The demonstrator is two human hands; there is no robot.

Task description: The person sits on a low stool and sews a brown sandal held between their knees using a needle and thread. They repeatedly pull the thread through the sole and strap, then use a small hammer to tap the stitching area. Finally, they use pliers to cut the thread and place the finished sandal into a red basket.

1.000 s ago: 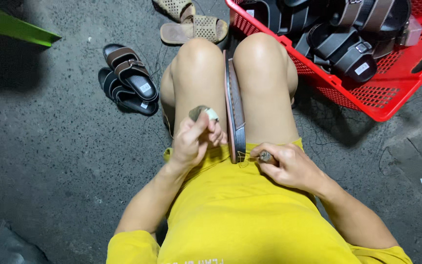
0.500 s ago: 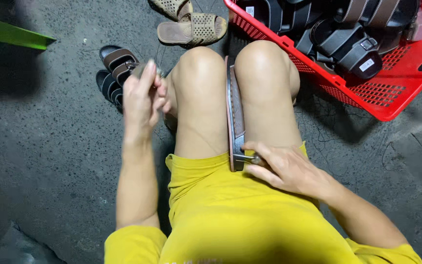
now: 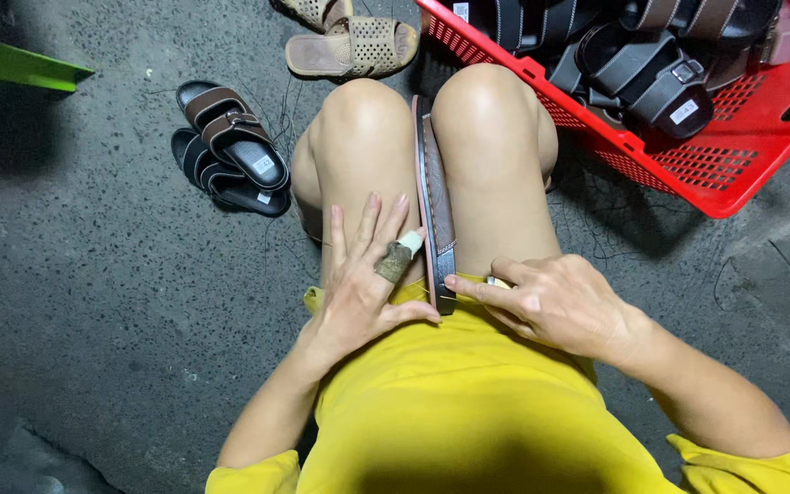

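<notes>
Two hands are working: your right hand is pinching the sandal sole wedged upright between your knees, your left hand is lying open-fingered beside it, risking slippage.

Sandal sole wedged between knees; left hand flat beside it, right hand pinching its end.

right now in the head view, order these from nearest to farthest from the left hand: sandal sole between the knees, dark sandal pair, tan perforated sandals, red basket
1. sandal sole, right beside the left hand, clamped between the knees.
2. dark sandal pair, on the floor, up and left.
3. tan perforated sandals, at the top edge.
4. red basket, far across at upper right.
</notes>
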